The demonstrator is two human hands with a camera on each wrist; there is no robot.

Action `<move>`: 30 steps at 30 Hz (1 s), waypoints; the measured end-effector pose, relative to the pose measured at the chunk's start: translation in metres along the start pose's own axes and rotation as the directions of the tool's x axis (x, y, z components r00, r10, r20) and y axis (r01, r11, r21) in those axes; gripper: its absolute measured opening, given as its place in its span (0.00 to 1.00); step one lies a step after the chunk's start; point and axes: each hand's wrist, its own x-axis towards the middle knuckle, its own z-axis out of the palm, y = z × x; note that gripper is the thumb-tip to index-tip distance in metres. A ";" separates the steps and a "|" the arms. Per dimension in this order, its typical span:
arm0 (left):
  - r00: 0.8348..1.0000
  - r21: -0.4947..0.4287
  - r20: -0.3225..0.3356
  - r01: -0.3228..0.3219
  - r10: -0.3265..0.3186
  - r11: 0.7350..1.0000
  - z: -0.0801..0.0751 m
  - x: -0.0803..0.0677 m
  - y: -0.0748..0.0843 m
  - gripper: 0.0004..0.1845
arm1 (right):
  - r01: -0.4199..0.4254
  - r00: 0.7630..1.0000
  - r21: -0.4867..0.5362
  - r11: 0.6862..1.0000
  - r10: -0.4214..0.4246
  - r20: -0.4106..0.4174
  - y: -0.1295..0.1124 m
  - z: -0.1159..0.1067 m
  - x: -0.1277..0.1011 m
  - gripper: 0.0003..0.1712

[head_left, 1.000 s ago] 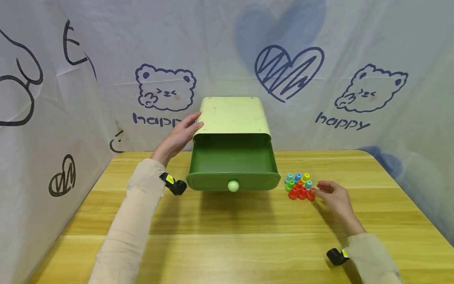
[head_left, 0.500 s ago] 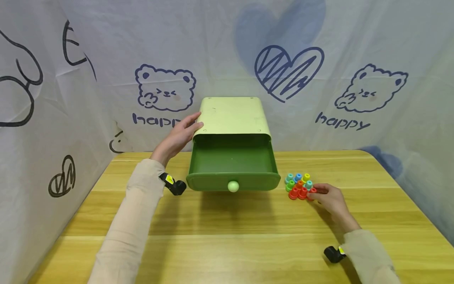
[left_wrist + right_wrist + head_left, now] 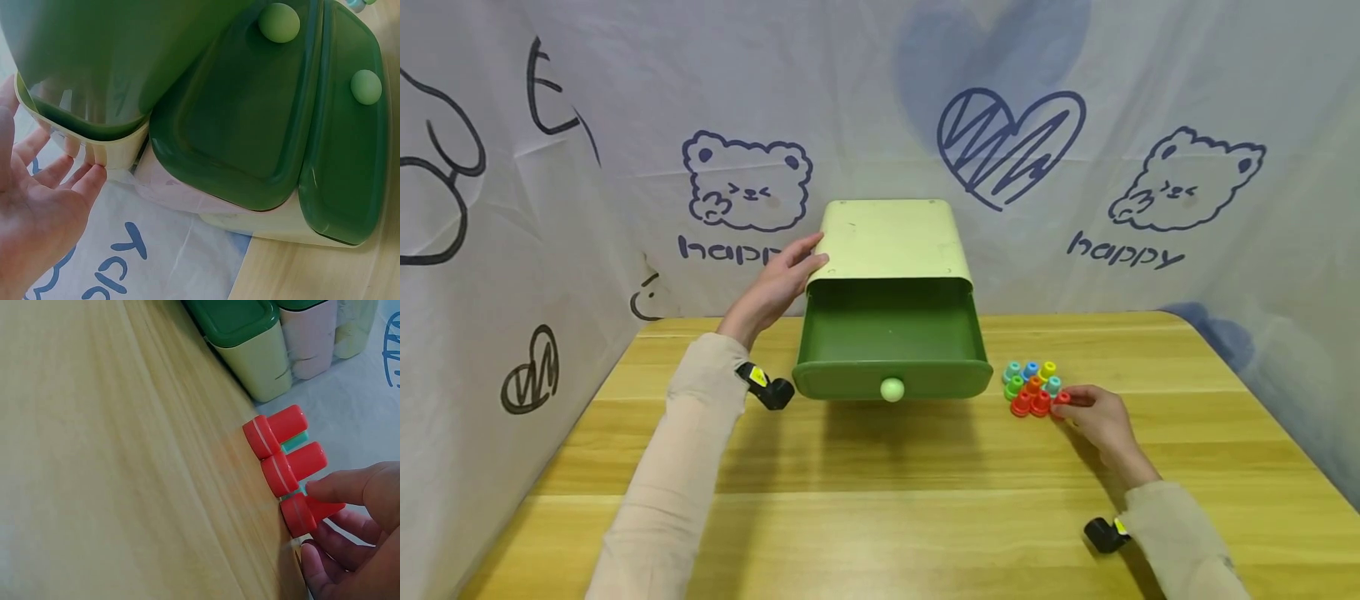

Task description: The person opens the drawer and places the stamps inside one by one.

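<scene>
Red plastic peg (image 3: 1060, 400), the rightmost of the near row in a small cluster of coloured pegs (image 3: 1032, 387), is pinched between the thumb and fingertips of the right hand (image 3: 1093, 417); the right wrist view shows the fingers (image 3: 350, 487) curled round its narrow stem while its wide base appears to rest on the wooden table (image 3: 925, 500). To do this pick well, I judge the grip should stay on the stem and the peg should come straight up, since the next red peg (image 3: 290, 465) stands touching or just beside it and a sideways pull could knock the row. The cluster sits just right of the open dark green drawer (image 3: 891, 342), which is pulled out toward the near edge with its pale round knob (image 3: 892, 389) facing the person. The left hand (image 3: 778, 283) is spread, its straight fingers pressed against the left side of the light green drawer cabinet (image 3: 887, 242), steadying it; the left wrist view shows the fingertips (image 3: 94, 172) touching the cabinet's pale edge. Below the open drawer, that view also shows two more closed drawers with knobs. The peg lies at the right hand's fingertips, well apart from the left hand.
</scene>
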 end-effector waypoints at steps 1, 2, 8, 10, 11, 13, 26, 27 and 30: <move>1.000 0.000 0.000 0.001 -0.001 1.000 0.000 0.000 0.000 0.33 | 0.002 1.000 0.002 1.000 -0.002 -0.003 0.000 0.000 0.000 0.23; 1.000 0.001 0.000 0.001 -0.001 1.000 0.000 0.000 -0.001 0.33 | 0.000 1.000 0.003 1.000 0.000 -0.006 0.000 0.001 0.000 0.22; 1.000 0.009 0.002 -0.005 0.005 1.000 0.001 0.002 0.000 0.33 | -0.013 1.000 -0.005 1.000 0.013 -0.020 -0.003 -0.003 -0.004 0.21; 1.000 0.010 0.004 -0.012 0.012 1.000 0.001 0.002 0.000 0.33 | 0.000 0.999 -0.018 1.000 -0.001 -0.035 -0.008 -0.005 -0.005 0.21; 1.000 0.010 0.004 -0.013 0.013 1.000 0.002 0.002 0.001 0.33 | 0.014 0.999 -0.031 0.999 -0.016 -0.043 -0.010 -0.007 -0.005 0.21; 1.000 0.009 0.003 -0.017 0.017 1.000 0.002 0.003 0.001 0.33 | 0.036 0.998 -0.049 0.998 -0.038 -0.052 -0.017 -0.010 -0.006 0.22; 1.000 0.022 -0.006 -0.014 0.014 1.000 -0.001 0.000 0.000 0.33 | 0.211 0.977 -0.119 0.970 -0.206 0.054 -0.082 -0.018 -0.012 0.25; 1.000 0.020 -0.006 -0.015 0.015 1.000 -0.001 0.000 0.000 0.33 | 0.220 0.975 -0.119 0.968 -0.212 0.073 -0.087 -0.018 -0.012 0.25; 1.000 0.016 -0.007 -0.017 0.017 1.000 0.000 -0.001 -0.001 0.33 | 0.237 0.967 -0.121 0.964 -0.222 0.129 -0.098 -0.019 -0.011 0.25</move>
